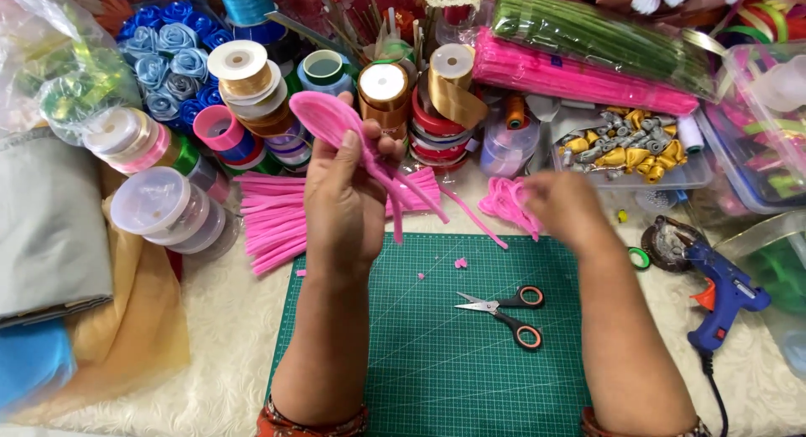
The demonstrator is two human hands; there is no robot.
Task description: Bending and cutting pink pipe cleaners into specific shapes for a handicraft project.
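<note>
1. While both forearms reach out over the green cutting mat (437, 361), one pair of scissors (508, 307) lies shut on it between them, with a few pink scraps beyond the blades.
2. The left hand (342, 198) is raised above the mat's far edge, its fingers closed around one pink petal shape (329, 116) made of fuzzy wire, whose loose ends trail down to the right.
3. The right hand (562, 204) reaches to a small pink wire bundle (504, 200) just past the mat; the hand is blurred, so I cannot tell if the fingers grip it.
4. One blue glue gun (724, 298) lies right of the mat, its cord running to the near edge.
5. A heap of cut pink wire pieces (273, 214) lies on the white fluffy cloth (227, 336) left of the raised hand.
6. Folded fabric (50, 227) crowds the left edge.
7. Farther back stand many ribbon spools (382, 88), too many to count, beside a cluster of blue fabric roses (172, 55).
8. At the far right lie two long packs, a pink pack (579, 80) and a green pack (596, 34), above a clear tray of gold and grey roses (621, 143).
9. The mat's middle is the only open working room; every side is hemmed in.
</note>
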